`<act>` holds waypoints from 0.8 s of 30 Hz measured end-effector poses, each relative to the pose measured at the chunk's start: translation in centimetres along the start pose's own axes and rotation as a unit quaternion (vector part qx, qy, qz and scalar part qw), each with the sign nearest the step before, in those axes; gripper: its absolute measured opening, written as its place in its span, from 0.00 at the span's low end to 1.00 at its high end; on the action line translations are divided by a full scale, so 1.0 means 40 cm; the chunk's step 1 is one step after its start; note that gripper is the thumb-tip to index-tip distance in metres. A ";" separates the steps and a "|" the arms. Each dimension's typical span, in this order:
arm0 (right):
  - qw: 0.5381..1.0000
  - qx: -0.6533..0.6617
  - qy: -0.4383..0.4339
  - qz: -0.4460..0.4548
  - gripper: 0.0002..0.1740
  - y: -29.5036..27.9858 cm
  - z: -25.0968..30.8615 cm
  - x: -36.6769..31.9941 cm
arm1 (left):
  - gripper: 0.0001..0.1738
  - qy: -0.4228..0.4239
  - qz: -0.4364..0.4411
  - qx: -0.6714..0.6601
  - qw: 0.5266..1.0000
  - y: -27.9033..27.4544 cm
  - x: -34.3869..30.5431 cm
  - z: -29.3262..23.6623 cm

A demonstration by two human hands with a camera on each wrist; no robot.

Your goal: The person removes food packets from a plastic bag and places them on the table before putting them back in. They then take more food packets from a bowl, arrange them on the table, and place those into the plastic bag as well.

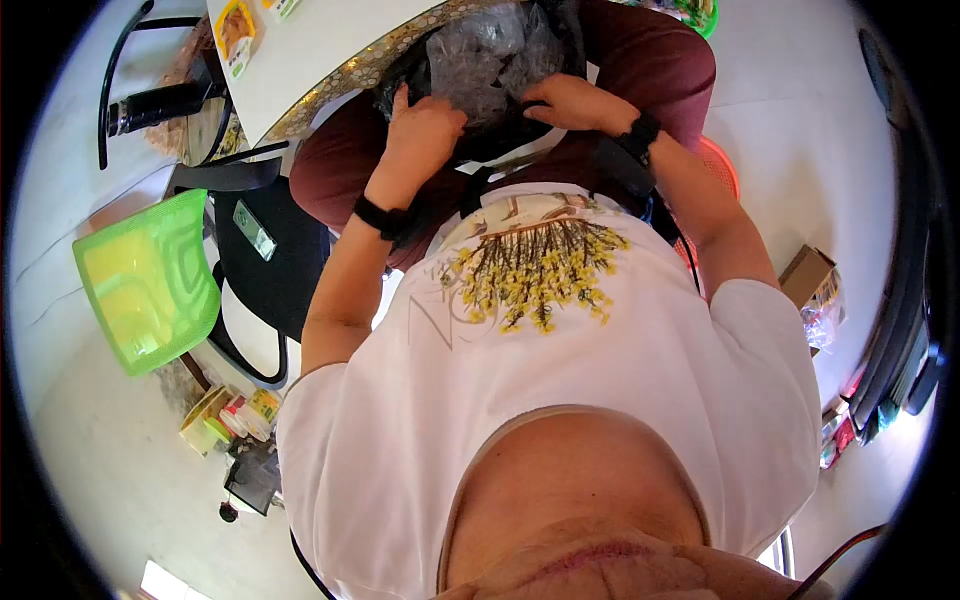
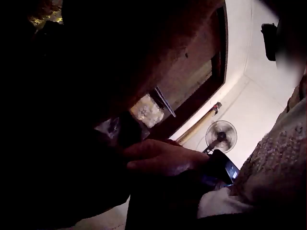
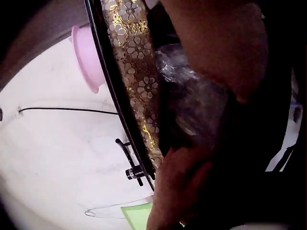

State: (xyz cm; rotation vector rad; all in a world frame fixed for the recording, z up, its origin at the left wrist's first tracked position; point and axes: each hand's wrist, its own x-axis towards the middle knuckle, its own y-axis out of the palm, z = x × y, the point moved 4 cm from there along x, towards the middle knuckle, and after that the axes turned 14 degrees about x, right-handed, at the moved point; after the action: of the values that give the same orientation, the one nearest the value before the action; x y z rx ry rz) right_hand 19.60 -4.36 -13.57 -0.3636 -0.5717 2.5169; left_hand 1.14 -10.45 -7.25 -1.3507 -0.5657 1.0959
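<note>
A black bag (image 1: 400,88) lies open between the person's thighs, filled with crumpled clear plastic (image 1: 480,70). On its left side the left hand (image 1: 422,132) grips the rim, one finger pointing forward and the others curled. The right hand (image 1: 582,103) holds the rim on the right, fingers bent inward at the plastic. In the left wrist view the right hand (image 2: 165,158) reaches into deep shadow. The right wrist view has the left hand (image 3: 180,179) below the shiny plastic (image 3: 192,96) and the right hand (image 3: 220,43) above it. Fingertips are partly hidden.
A white table (image 1: 300,50) with a gold patterned edge is in front. To the left are a black chair (image 1: 260,290) with a phone (image 1: 255,230) on it and a green basket (image 1: 145,280). A red basket (image 1: 722,165) stands at the right. A fan (image 2: 221,136) is in the background.
</note>
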 end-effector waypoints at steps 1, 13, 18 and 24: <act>1.000 0.000 -0.004 -0.012 0.17 0.000 0.001 0.001 | 0.06 -0.010 -0.015 -0.005 1.000 -0.002 -0.006 0.006; 0.991 -0.061 -0.007 -0.119 0.28 -0.027 0.069 -0.004 | 0.05 -0.216 -0.306 -0.314 0.872 -0.071 -0.012 0.102; 0.988 -0.069 -0.029 -0.133 0.36 -0.038 0.061 -0.023 | 0.10 -0.288 -0.284 -0.456 0.793 -0.014 -0.006 0.170; 0.990 0.042 -0.057 -0.119 0.35 -0.045 0.087 -0.040 | 0.09 -0.277 -0.308 -0.494 0.765 -0.022 -0.007 0.183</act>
State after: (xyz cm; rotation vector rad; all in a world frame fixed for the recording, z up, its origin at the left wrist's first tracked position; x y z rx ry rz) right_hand 20.44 -4.99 -9.46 -0.1124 -0.5166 2.3316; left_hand -4.97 -7.04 -4.90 -1.4705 -2.0922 0.5864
